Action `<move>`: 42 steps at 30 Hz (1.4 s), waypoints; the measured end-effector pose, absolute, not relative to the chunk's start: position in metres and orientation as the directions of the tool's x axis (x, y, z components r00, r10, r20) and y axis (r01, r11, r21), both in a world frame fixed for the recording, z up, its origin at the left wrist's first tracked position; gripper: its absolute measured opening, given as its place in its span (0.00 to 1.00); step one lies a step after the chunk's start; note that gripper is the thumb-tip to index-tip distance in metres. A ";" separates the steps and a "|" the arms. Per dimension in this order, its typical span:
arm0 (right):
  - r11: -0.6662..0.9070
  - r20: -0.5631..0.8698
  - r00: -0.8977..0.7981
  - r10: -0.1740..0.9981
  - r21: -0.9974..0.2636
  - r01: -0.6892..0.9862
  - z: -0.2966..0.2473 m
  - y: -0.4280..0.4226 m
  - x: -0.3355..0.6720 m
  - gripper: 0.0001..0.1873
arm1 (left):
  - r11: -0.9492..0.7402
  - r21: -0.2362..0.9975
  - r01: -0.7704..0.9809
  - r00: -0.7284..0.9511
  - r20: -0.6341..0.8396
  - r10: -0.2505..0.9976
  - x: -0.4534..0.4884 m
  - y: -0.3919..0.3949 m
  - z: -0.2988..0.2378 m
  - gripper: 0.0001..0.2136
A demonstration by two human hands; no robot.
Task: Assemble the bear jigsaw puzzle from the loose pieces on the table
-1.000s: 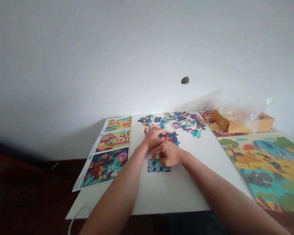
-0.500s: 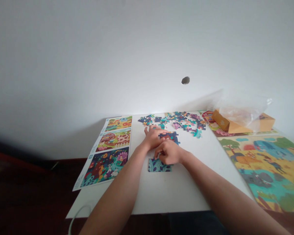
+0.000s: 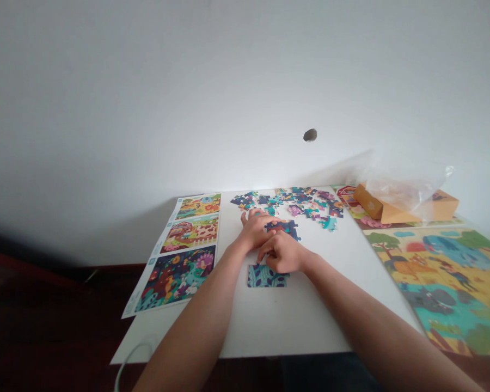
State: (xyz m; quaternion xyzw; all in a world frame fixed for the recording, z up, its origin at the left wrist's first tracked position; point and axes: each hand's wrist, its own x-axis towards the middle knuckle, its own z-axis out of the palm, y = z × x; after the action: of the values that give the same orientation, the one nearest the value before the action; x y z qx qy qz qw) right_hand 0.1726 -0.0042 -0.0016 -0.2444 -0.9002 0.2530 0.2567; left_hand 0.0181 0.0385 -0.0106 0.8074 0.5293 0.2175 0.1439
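Observation:
My left hand (image 3: pixel 255 228) lies over the upper left of a partly joined jigsaw puzzle (image 3: pixel 266 279), its fingers spread. Close against it, my right hand (image 3: pixel 286 252) is curled, fingertips down on the puzzle's left side. Whether a piece is between those fingertips is hidden. Teal leaf patterns show on the puzzle's near part, and dark blue and red show beyond my hands. Loose jigsaw pieces (image 3: pixel 296 210) are scattered just past my left hand, toward the wall.
On the left lies a picture sheet (image 3: pixel 158 251) with three printed scenes. A finished animal puzzle (image 3: pixel 445 272) covers the right side. Behind it sits an orange cardboard box (image 3: pixel 441 206) with a clear plastic bag (image 3: pixel 408 182) on top. A pale cable (image 3: pixel 124 362) hangs near the front left edge.
Both hands stay on the puzzle in nearly the same pose. The whole view has shifted very slightly.

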 end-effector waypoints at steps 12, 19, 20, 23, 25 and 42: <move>0.741 0.328 -0.752 0.571 -0.600 0.302 0.000 -0.003 0.173 0.19 | -0.376 0.423 0.824 0.322 0.196 0.926 0.018 0.038 -0.010 0.15; 0.704 0.250 -0.781 0.572 -0.638 0.311 -0.001 -0.002 0.173 0.19 | -0.378 0.431 0.820 0.335 0.174 0.926 0.018 0.038 -0.010 0.14; 0.704 0.254 -0.780 0.572 -0.639 0.308 -0.002 -0.002 0.173 0.18 | -0.379 0.432 0.818 0.337 0.174 0.925 0.018 0.038 -0.010 0.14; 0.710 0.261 -0.783 0.565 -0.637 0.301 -0.004 -0.002 0.173 0.17 | -0.391 0.440 0.809 0.352 0.171 0.920 0.018 0.038 -0.010 0.13; 0.711 0.254 -0.787 0.562 -0.634 0.303 -0.006 -0.001 0.173 0.16 | -0.394 0.446 0.804 0.358 0.165 0.919 0.018 0.038 -0.010 0.14; 0.708 0.260 -0.789 0.557 -0.646 0.287 -0.007 0.000 0.173 0.14 | -0.398 0.439 0.806 0.364 0.163 0.917 0.019 0.036 -0.008 0.13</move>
State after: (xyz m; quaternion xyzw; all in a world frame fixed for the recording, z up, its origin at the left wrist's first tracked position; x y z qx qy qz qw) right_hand 0.1732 0.0001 -0.0066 -0.2352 -0.8964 0.3013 0.2243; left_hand 0.0186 0.0363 -0.0079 0.8132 0.5296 0.1940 0.1437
